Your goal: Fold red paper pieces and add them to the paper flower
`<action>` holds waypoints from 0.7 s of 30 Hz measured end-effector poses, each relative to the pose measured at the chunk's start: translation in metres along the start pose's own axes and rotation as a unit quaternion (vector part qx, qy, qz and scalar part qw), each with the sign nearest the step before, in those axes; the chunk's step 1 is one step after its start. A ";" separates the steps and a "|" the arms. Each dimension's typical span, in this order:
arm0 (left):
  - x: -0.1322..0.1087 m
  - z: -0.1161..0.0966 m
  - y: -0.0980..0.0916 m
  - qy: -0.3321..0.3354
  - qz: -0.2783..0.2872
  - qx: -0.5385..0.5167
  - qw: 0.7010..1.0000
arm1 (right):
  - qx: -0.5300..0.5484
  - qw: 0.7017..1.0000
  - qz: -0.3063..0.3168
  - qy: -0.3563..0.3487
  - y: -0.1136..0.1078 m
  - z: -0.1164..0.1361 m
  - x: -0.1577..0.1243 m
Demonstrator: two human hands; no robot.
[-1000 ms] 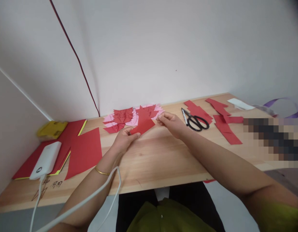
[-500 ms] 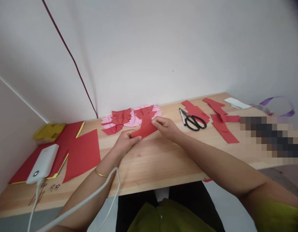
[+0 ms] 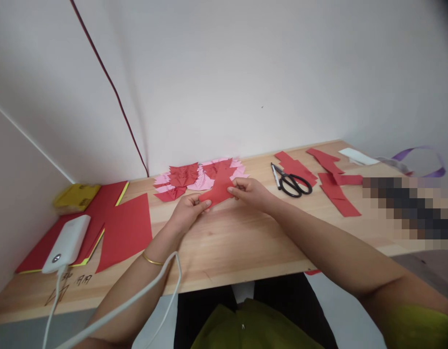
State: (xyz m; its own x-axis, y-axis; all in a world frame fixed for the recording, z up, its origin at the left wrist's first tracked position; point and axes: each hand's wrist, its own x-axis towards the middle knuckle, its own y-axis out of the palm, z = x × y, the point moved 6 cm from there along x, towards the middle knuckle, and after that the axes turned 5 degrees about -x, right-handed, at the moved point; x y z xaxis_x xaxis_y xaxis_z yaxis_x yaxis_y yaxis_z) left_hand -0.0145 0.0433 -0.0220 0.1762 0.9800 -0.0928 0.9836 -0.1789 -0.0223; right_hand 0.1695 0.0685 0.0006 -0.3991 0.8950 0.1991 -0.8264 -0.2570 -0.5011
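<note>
Between my two hands is a piece of red paper (image 3: 221,190), held a little above the table. My left hand (image 3: 191,209) pinches its lower left end between thumb and fingers. On the other side, my right hand (image 3: 250,193) is closed on the paper's right edge, thumb on top. Just beyond it lie red and pink pieces of paper with jagged edges (image 3: 183,175), partly overlapping. Black-handled scissors (image 3: 292,182) and a white pen (image 3: 275,175) rest to the right of my right hand.
Red paper scraps (image 3: 340,196) and a white strip (image 3: 358,156) lie at the right. Large red sheets (image 3: 127,230), a white power bank (image 3: 69,242) and a yellow packet (image 3: 76,198) are at the left. A white cable (image 3: 136,295) crosses over my left forearm.
Both hands still grip the red paper. Its upper part now shows tilted more toward me, and my fingers have shifted slightly along its edges. The view has moved a little.
</note>
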 end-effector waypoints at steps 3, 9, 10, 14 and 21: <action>-0.001 0.002 -0.005 -0.018 -0.004 0.049 0.999 | -0.050 0.999 0.016 -0.008 0.003 -0.002 0.000; -0.009 -0.018 -0.011 0.031 -0.024 0.279 0.960 | -0.250 0.964 0.090 -0.028 0.015 -0.002 -0.006; -0.011 -0.026 -0.014 0.076 -0.057 0.328 0.940 | -0.281 0.953 0.106 -0.029 0.018 -0.002 -0.007; -0.018 -0.041 0.001 0.232 -0.036 0.404 0.884 | -0.362 0.924 0.123 -0.028 0.021 -0.003 -0.009; -0.019 -0.010 0.042 0.297 0.199 0.489 0.795 | -0.342 0.937 0.073 0.000 0.014 -0.006 -0.007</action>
State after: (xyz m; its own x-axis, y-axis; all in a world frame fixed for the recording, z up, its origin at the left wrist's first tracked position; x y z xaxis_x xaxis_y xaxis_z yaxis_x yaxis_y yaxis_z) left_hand 0.0236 0.0179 -0.0110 0.7390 0.6450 0.1946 0.3958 -0.1818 -0.9002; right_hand 0.1630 0.0608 -0.0132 -0.4869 0.8692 0.0865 -0.3158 -0.0828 -0.9452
